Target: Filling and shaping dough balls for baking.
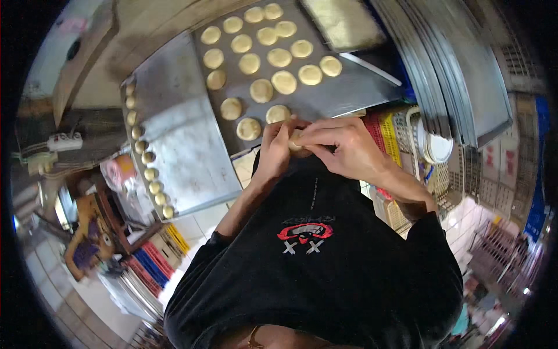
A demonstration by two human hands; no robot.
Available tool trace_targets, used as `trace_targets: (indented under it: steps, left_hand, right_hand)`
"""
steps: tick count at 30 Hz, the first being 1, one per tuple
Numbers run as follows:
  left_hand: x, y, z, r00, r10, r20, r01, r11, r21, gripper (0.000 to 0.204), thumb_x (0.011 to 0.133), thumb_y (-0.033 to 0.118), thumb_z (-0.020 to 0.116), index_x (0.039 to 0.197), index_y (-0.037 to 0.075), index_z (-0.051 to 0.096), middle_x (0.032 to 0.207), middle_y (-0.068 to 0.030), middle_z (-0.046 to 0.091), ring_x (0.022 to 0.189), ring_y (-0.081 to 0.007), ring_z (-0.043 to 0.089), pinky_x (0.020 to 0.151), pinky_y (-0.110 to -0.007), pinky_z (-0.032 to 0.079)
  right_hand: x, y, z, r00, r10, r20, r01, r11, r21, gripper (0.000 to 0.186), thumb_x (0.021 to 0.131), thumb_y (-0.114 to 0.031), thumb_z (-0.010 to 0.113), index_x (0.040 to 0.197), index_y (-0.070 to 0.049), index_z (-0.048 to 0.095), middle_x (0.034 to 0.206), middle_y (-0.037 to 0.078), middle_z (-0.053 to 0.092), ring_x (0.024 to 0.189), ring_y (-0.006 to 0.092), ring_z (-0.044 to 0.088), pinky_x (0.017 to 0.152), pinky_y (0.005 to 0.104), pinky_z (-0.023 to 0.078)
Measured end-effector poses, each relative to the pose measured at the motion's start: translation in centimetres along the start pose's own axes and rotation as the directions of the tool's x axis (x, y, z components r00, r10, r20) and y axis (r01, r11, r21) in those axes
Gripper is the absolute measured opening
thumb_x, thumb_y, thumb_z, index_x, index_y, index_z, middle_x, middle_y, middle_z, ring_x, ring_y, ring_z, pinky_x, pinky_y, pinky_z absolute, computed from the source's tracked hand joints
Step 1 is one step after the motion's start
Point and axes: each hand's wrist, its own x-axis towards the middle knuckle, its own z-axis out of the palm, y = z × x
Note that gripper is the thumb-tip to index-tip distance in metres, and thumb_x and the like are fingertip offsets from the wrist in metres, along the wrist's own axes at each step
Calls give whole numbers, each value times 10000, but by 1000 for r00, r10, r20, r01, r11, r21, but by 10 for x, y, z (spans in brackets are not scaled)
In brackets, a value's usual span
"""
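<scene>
Many dough rounds (284, 82) cover a grey baking tray (354, 87).

- Dim, warm indoor light overall, brightest on the grey tray (174, 145) at centre left
- Soft pale sheen across that tray, no hard glare
- Dough discs (261, 52) evenly lit, faint shadows beneath each
- Hands (314, 145) reasonably sharp, slightly soft at the fingertips, shaded underneath against the black shirt (325, 262)
- Shirt nearly featureless, detail lost in darkness except the printed emblem
- Small blown-out highlights at lower right and along the left rim
- Strong fisheye bending: tray edges and stacked sheets (453, 70) curving toward the rim
- Black vignette filling all corners
- Smeared and blurred toward the edges, crates (154, 262) at lower left soft, colours bleeding
</scene>
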Motion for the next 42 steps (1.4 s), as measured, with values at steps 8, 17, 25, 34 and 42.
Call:
trace_targets:
  steps: [8, 17, 25, 34, 42]
  left_hand:
    - [24, 33, 108, 735, -209, 645, 182, 977, 109, 555, 1024, 466, 274, 1131, 4, 562, 852, -140, 664, 507, -161, 579, 407, -266, 439]
    - [29, 37, 252, 459, -229, 858, 105, 974, 203, 717, 983, 609, 220, 1411, 46, 339, 917, -127, 651, 584, -120, 572, 450, -208, 415]
    - [44, 24, 317, 393, -112, 913, -244, 944, 221, 649, 988, 292, 492, 1509, 47, 191, 970, -124, 656, 653, -86, 550, 526, -186, 425]
    - [108, -38, 155, 960, 148, 239, -260, 789, 557, 409, 961, 175, 564, 1339, 42, 484, 874, -70, 653, 671, -108, 561, 586, -249, 464]
    - [76, -121, -52, 883, 221, -414, 385, 164, 908, 498, 831, 289, 649, 1224, -6, 565, 1040, -243, 646, 935, -420, 630, 791, -513, 499]
  right_hand:
    - [-65, 20, -93, 888, 299, -350, -229, 946, 229, 68, 781, 28, 716, 849, 19, 717, 794, 89, 710, 735, 162, 674, 665, 275, 542]
    - [-143, 20, -181, 611, 477, -632, -96, 837, 538, 394, 863, -107, 720, 1204, 25, 573, 968, 70, 664, 746, 95, 595, 689, 252, 509]
    - [-191, 60, -279, 378, 329, -866, -490, 864, 115, 465, 731, -115, 771, 1159, -15, 620, 1023, 89, 666, 790, 168, 682, 663, 291, 569]
    - [-181, 95, -314, 593, 364, -718, -739, 601, -306, 456, 770, -208, 760, 1180, -50, 637, 1115, 167, 655, 899, 282, 678, 779, 376, 547]
    - [-156, 86, -292, 596, 24, -802, -731, 430, -530, 339, 844, -115, 715, 1168, -27, 662, 1198, 134, 652, 1083, 241, 621, 914, 364, 488]
